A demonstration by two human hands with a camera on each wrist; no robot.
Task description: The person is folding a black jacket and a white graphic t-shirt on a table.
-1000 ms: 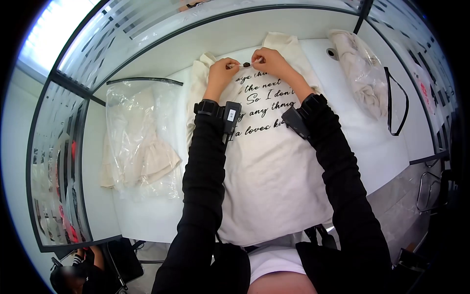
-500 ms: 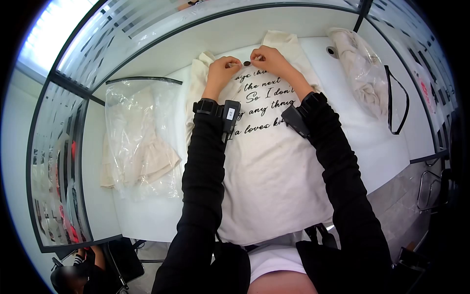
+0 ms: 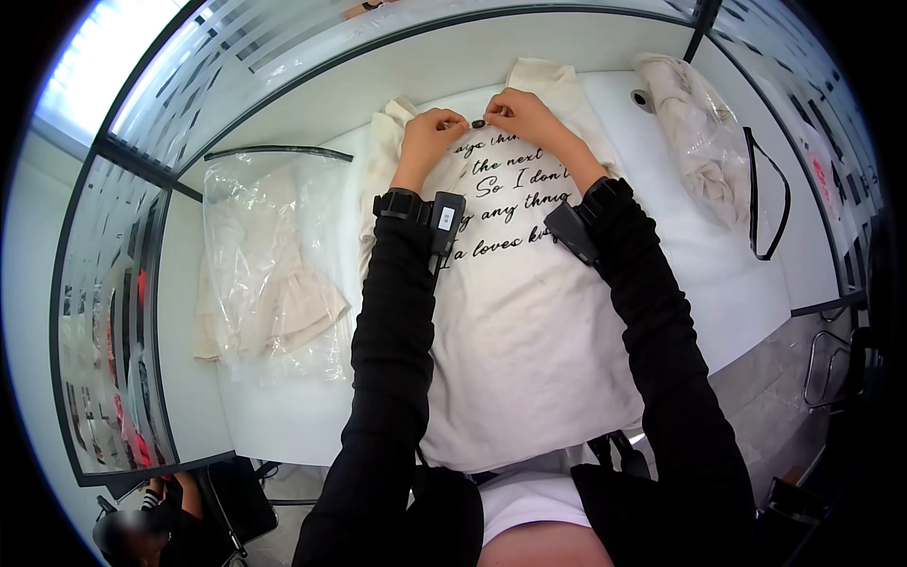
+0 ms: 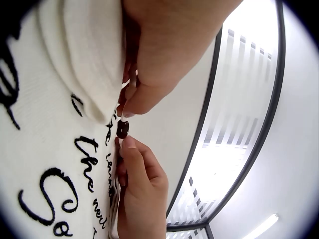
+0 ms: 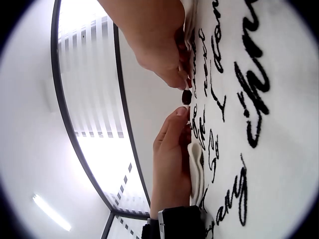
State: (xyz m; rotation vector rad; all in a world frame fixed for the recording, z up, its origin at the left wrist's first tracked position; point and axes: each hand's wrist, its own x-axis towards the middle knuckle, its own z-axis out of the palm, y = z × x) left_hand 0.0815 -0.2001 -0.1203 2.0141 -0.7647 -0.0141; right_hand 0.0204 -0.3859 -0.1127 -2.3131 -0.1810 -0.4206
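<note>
A cream garment point(image 3: 529, 321) with black script lettering lies spread over the white table. At its far end is a small, shiny dark brown piece point(image 3: 478, 124), rounded like a bead or button, with white cord on either side of it. My left hand point(image 3: 433, 144) pinches the cord on the left between thumb and fingertip. On the other side my right hand point(image 3: 529, 123) pinches too, thumb and finger right at the dark piece. In the left wrist view the dark piece point(image 4: 122, 129) sits between the two sets of fingertips, close over the cloth.
On the left lies a clear bag point(image 3: 274, 255) with a black top strip and a cream ruffled garment inside. Another clear bag point(image 3: 699, 151) with cream cloth is at the right, beside a black loop point(image 3: 777, 194). Frosted partitions point(image 3: 151, 123) edge the table. A person point(image 3: 142, 534) is at lower left.
The hands have drawn slightly closer around the dark piece, which turned its flat face up half a second ago and now shows narrower. The garment has stayed in place.
</note>
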